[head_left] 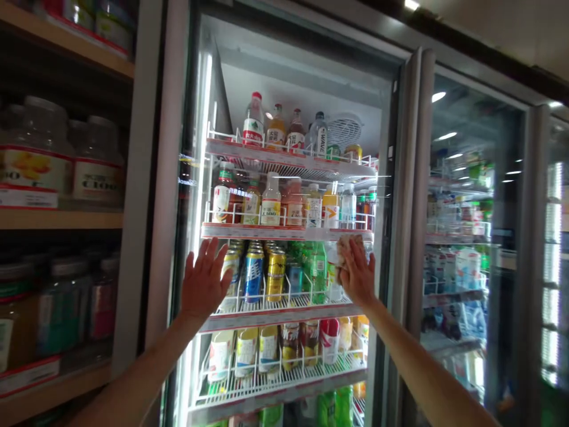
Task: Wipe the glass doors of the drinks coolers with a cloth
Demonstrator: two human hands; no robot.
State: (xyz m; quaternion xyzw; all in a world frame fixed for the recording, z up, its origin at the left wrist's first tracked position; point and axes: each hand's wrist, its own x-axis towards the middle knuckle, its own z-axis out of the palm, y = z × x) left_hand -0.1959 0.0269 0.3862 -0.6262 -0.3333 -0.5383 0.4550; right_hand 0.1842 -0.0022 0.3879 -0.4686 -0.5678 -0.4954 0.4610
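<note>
My left hand (203,283) is raised in front of the glass door (293,77) of a lit drinks fridge, its fingers spread and nothing in it. It looks flat towards the pane, though I cannot tell whether the palm touches. On the right side of the same door, my right hand (361,279) holds a pale crumpled cloth (343,248) against the glass. Part of the cloth is hidden under the fingers. Behind the glass, between the hands, stand a blue can (253,274), a gold can (275,274) and a green bottle (319,267).
Wire shelves inside carry several bottles, among them a red-capped bottle (253,121) on top. To the left, an open wooden shelf (62,218) holds more bottles. A metal door frame (411,237) separates this door from another fridge door (462,136) on the right.
</note>
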